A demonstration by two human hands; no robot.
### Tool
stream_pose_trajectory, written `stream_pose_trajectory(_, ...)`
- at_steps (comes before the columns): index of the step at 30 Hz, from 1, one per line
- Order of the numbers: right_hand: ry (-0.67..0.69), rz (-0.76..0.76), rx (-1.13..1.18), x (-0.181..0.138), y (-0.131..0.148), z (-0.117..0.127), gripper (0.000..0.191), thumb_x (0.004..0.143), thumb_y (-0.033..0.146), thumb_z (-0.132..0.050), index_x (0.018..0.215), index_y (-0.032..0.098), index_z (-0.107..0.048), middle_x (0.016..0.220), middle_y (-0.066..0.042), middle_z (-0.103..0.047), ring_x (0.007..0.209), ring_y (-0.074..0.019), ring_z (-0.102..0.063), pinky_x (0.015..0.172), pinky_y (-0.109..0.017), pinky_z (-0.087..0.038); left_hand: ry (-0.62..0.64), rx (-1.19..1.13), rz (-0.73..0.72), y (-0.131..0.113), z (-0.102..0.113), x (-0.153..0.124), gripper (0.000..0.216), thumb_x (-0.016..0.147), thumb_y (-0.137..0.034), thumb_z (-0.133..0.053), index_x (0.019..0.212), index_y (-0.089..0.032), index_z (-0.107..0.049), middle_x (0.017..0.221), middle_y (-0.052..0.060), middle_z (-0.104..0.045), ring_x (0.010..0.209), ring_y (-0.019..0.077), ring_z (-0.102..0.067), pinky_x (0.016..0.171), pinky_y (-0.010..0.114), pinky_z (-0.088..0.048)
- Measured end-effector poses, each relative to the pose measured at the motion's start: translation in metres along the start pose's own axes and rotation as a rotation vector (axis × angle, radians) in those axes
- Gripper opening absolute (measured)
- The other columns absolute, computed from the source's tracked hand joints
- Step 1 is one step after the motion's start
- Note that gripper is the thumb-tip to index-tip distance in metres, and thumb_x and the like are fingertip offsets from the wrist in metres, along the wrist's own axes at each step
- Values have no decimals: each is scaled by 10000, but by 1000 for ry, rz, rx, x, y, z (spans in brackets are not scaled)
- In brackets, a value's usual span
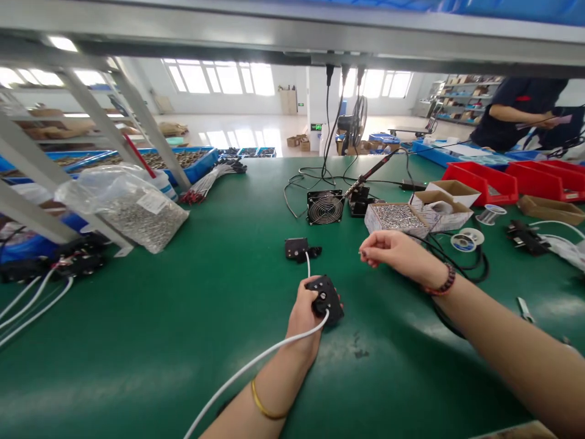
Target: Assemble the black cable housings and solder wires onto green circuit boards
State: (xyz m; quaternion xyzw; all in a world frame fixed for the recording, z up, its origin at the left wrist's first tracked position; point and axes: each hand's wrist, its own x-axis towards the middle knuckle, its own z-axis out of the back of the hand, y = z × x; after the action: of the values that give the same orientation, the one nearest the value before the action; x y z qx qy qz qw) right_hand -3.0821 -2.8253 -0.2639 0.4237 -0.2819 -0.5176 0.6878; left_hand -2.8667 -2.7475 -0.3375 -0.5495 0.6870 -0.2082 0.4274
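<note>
- Head view: the left hand [304, 317] rests on the green table mat [205, 341], closed around a small black housing [326, 299]. The thumb lies on the housing's near face and the fingers are hidden under it.
- A white cable [256, 364] runs from the housing across the left wrist and out toward the near edge. A gold bangle [265, 407] sits on that forearm.
- Just beyond the left hand lies a second black part [297, 249], flat on the mat. A short white lead joins it to the held housing.
- The right hand [393, 251] hovers above the mat, off to the right of the housing and apart from it. Its fingertips [364, 252] are pinched narrow and point left. Whether anything small sits between them cannot be told. A bead bracelet [445, 283] circles that wrist.
- Just beyond the right hand stands an open box of small metal pieces [397, 217], with a solder spool [462, 241] to its right.
- Farther out, between the two hands, a small black fan [325, 207] stands beside a soldering iron [371, 172] in its holder.
- Well to the left of the left hand lies a clear bag of metal parts [137, 213].
- Far beyond the right hand are red bins [484, 181], and behind them another person [521, 113] in dark clothing.
</note>
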Motion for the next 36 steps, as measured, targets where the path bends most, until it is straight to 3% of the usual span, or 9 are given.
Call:
stream_pose_trajectory(4,69,90,112,-35,1,-61,229,844,401,-711,825,173,-715,804,-38,-672,717,-159,-614,690,-306,-529,-34,49,-39,5,-1,4,361,704,-271,-578,1054,-184,-609,799,11,-669,719,170,-621,639,264,-535)
stream_pose_trajectory(8,37,150,124,-46,-2,-90,87,827,255,-712,774,191,-737,817,-13,-580,729,-146,-549,700,-289,-476,-58,98,-77,11,1,7,344,680,-267,-567,1008,-185,-629,789,-5,-630,707,143,-552,590,211,-453)
stream_pose_trajectory(20,46,78,132,-46,-11,-95,65,819,211,-715,759,187,-723,785,0,-553,687,-140,-514,644,-271,-424,-51,212,-133,19,6,11,295,729,-288,-561,1010,-209,-608,812,3,-618,735,174,-560,649,260,-444)
stream_pose_trajectory(27,104,-40,163,-42,-20,-99,162,825,323,-702,804,169,-660,689,10,-576,623,-136,-476,574,-259,-380,-80,260,-145,18,0,10,369,713,-328,-514,1062,-219,-565,795,-14,-600,708,172,-528,633,270,-423)
stream_pose_trajectory(32,123,-70,123,-39,-21,-100,195,829,357,-690,815,177,-617,701,11,-582,624,-132,-482,576,-254,-390,-97,301,-197,12,0,5,385,699,-322,-526,1067,-217,-569,867,-4,-620,811,191,-558,754,300,-456)
stream_pose_trajectory(36,115,-75,3,-32,-20,-104,294,800,365,-744,758,209,-498,645,55,-498,588,-120,-446,541,-242,-378,-84,307,-219,8,-1,2,357,670,-289,-556,1015,-213,-609,920,7,-634,886,199,-561,835,303,-455)
